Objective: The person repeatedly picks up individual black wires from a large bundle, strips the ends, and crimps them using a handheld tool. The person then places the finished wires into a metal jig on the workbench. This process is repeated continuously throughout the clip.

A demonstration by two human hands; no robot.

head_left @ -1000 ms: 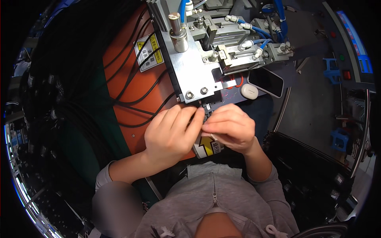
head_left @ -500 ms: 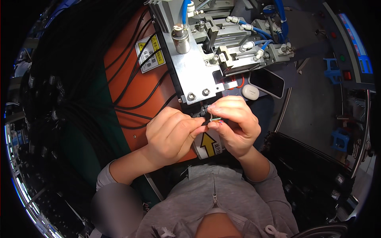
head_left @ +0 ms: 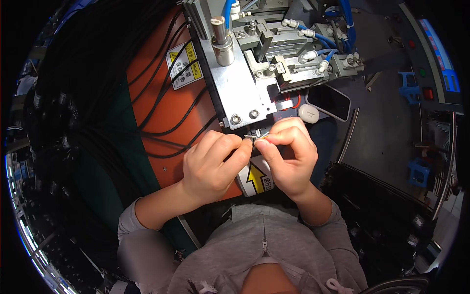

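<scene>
My left hand (head_left: 213, 164) and my right hand (head_left: 293, 164) meet fingertip to fingertip just in front of the metal plate (head_left: 239, 93) of a pneumatic fixture. Thumb and forefinger of the right one pinch thin wires (head_left: 264, 135), mostly covered by the fingers. My left fingers are closed too; a small pale, slim piece (head_left: 250, 136) shows at their tips, but its kind is too small to make out. Dark fixture parts under the plate's front edge lie right behind the fingertips, and I cannot tell whether the pieces touch them.
Blue air tubes (head_left: 323, 40) and clamps crowd the fixture's right side. A phone (head_left: 329, 102) and a white rounded case (head_left: 308, 113) lie beside it. Black cables (head_left: 183, 117) cross the orange surface (head_left: 155, 105) at left. A yellow arrow label (head_left: 254, 177) sits below my hands.
Both hands' fingertips have moved slightly forward, closer to the plate's front edge, and drawn together. The fixture's upright metal rod stands higher, and its clamp parts have shifted.
</scene>
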